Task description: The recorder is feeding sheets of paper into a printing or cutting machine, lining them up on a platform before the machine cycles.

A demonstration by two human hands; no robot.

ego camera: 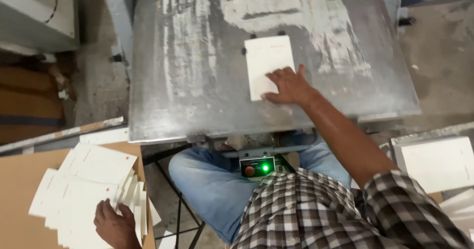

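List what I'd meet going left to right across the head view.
Fanned white cards under the left hand → control box with green light → white card on the metal table → right hand → white stack.

White card [269,66] on the scuffed grey table [197,81]; brown-and-white checked shirt [321,209], blue jeans [207,180], green lamp [265,168].

A small control box [257,167] with a red button and a lit green lamp hangs under the worn metal table [197,81], above blue jeans [207,180].
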